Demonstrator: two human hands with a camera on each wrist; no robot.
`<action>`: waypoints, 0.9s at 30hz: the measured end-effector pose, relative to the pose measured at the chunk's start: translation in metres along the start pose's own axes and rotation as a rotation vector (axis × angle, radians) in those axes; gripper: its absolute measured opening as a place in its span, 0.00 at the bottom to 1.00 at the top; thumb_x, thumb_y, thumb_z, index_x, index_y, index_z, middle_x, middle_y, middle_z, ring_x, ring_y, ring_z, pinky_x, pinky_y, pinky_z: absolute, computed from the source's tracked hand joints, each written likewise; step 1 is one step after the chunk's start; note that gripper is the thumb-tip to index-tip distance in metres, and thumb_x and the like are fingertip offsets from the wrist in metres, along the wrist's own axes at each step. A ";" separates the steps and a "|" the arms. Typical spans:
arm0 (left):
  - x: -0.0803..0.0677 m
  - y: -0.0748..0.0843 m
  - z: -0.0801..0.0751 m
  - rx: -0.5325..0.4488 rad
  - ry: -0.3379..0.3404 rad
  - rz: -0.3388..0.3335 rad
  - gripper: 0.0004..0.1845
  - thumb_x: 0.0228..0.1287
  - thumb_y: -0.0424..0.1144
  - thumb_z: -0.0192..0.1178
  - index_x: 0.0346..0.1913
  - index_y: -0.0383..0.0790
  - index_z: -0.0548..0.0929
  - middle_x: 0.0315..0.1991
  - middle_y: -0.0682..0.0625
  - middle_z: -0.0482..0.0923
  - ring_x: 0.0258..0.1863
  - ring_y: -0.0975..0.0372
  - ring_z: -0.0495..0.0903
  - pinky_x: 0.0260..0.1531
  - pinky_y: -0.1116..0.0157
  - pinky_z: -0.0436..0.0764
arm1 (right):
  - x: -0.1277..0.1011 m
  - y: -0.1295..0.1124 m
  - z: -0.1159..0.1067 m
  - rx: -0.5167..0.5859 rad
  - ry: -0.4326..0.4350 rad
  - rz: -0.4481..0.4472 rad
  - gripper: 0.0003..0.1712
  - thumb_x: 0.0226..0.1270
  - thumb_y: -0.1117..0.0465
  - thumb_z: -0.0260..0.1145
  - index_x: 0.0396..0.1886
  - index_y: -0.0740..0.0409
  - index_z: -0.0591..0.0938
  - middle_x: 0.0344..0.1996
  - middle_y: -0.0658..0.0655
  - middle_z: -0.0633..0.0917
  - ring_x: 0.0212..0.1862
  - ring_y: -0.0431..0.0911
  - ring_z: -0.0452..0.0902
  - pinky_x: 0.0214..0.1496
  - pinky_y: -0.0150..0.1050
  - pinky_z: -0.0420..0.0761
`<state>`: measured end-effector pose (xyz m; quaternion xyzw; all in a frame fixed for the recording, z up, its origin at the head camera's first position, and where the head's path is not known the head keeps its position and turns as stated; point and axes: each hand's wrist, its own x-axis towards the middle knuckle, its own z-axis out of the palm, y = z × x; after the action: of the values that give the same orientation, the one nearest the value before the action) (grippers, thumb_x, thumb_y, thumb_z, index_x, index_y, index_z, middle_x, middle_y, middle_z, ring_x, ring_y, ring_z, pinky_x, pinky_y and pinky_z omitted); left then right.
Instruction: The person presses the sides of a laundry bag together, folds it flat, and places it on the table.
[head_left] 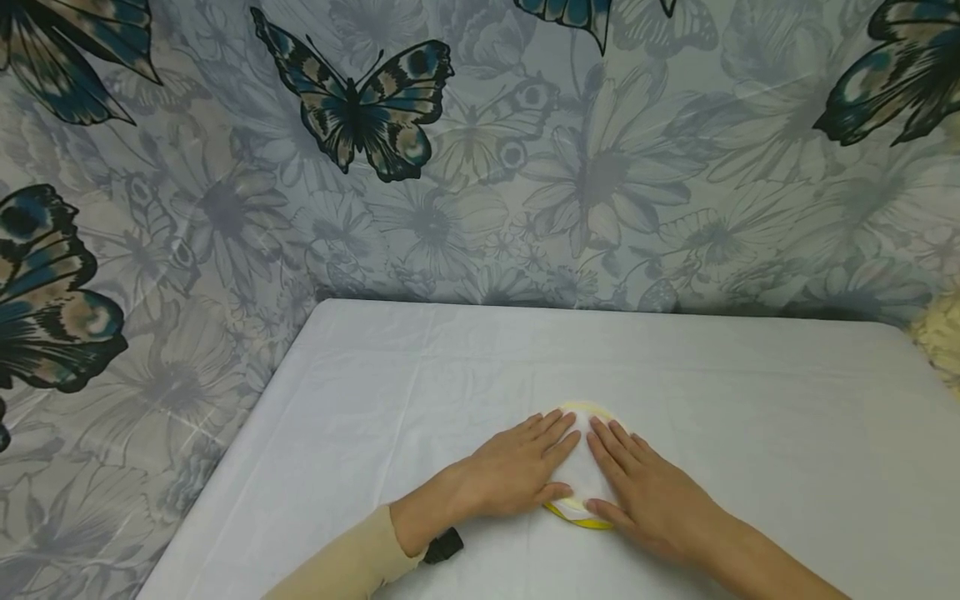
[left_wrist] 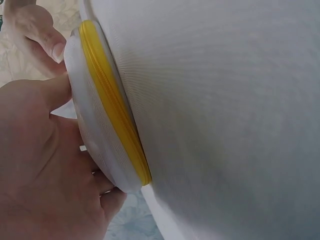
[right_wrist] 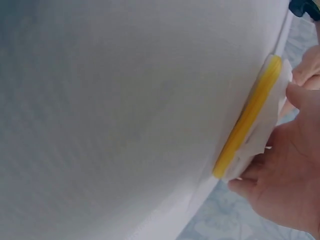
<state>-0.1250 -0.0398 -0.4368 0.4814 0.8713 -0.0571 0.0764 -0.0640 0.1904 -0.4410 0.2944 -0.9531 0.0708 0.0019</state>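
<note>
Together, two hands press flat on one white disc with a yellow rim.

Only one disc [head_left: 581, 475] lies on the table [head_left: 750, 417], near its front edge and about the middle. Both the left hand [head_left: 517, 475] and right hand [head_left: 652, 500] rest on top, fingers straight and spread, fingertips almost meeting, gripping nothing. Each wrist view shows the yellow rim [left_wrist: 112, 100] edge-on against the white cloth. Behind hangs one curtain [head_left: 480, 167] printed with several butterflies.

Both hands lay flat, palms down, side by side. The left hand [head_left: 517, 475] and right hand [head_left: 648, 496] had straight fingers, fingertips almost touching. The left arm wore a long sleeve.
</note>
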 end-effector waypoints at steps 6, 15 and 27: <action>0.000 0.001 0.000 -0.022 -0.055 -0.011 0.39 0.77 0.63 0.28 0.80 0.41 0.44 0.80 0.46 0.33 0.78 0.57 0.32 0.76 0.61 0.38 | 0.001 0.002 0.000 -0.018 -0.034 -0.021 0.45 0.76 0.34 0.48 0.74 0.67 0.64 0.76 0.64 0.57 0.76 0.60 0.53 0.71 0.59 0.62; 0.000 -0.001 0.002 -0.050 -0.103 -0.003 0.39 0.77 0.63 0.27 0.80 0.42 0.42 0.80 0.47 0.29 0.78 0.58 0.28 0.76 0.59 0.37 | 0.003 0.002 0.004 -0.002 -0.062 -0.012 0.46 0.75 0.34 0.48 0.74 0.67 0.64 0.76 0.65 0.57 0.76 0.61 0.52 0.72 0.60 0.61; 0.004 0.005 0.004 0.051 -0.110 -0.030 0.40 0.78 0.63 0.26 0.80 0.41 0.40 0.80 0.46 0.29 0.78 0.57 0.28 0.76 0.58 0.38 | 0.000 0.000 0.009 -0.020 -0.057 0.017 0.46 0.76 0.35 0.48 0.75 0.68 0.62 0.77 0.65 0.55 0.77 0.61 0.48 0.76 0.55 0.54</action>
<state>-0.1227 -0.0341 -0.4419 0.4663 0.8711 -0.1067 0.1109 -0.0640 0.1894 -0.4503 0.2882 -0.9558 0.0530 -0.0231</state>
